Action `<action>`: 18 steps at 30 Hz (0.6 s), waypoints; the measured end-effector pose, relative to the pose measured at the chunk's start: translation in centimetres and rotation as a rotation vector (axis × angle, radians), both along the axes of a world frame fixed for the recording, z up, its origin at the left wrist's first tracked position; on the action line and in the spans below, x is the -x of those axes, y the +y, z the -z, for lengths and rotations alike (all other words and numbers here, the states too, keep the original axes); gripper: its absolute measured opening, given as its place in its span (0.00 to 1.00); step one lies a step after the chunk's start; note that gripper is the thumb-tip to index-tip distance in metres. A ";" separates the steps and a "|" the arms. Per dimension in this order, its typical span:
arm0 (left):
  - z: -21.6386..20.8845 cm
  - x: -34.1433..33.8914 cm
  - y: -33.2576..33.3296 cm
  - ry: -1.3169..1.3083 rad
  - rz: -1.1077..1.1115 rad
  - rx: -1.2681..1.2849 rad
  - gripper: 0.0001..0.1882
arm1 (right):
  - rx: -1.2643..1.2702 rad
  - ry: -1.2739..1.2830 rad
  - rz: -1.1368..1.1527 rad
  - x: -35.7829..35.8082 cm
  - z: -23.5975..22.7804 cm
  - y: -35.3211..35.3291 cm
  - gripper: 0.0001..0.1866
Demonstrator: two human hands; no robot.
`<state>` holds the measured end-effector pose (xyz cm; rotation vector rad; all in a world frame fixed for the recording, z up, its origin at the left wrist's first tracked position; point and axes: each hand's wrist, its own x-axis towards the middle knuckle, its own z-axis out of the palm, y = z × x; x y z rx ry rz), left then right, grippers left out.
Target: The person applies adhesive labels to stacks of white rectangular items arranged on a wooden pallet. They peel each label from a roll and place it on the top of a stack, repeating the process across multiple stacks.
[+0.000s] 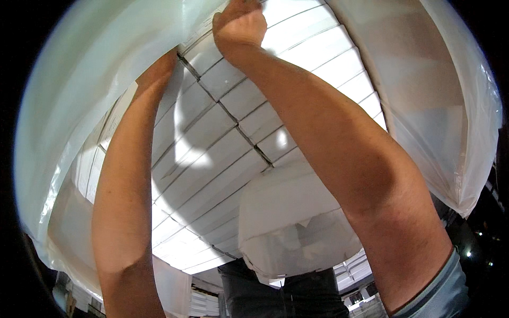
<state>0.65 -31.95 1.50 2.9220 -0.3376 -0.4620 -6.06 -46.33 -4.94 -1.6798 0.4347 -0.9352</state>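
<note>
White flat packs (212,143) stand packed in tight rows inside a large carton lined with clear plastic. My right hand (241,24) is at the far end of the rows, over the packs and by the plastic's edge. Its fingers look curled, but the tips run out of the top of the view, so what they hold does not show. My left forearm (124,175) reaches up along the left side, and the hand goes under the plastic liner (106,58), which hides its fingers.
On the right, the plastic liner (477,132) hangs over a brown carton wall (413,58). A white sheet-like piece with a translucent lower part (297,222) covers the near packs. Dark trousers (286,297) show at the bottom, with small lights in the dark area at right.
</note>
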 end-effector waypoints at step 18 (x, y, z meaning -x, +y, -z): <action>-6.2 10.4 9.5 0.345 -0.110 0.404 0.20 | 0.422 0.998 -0.550 10.1 -16.2 2.3 0.11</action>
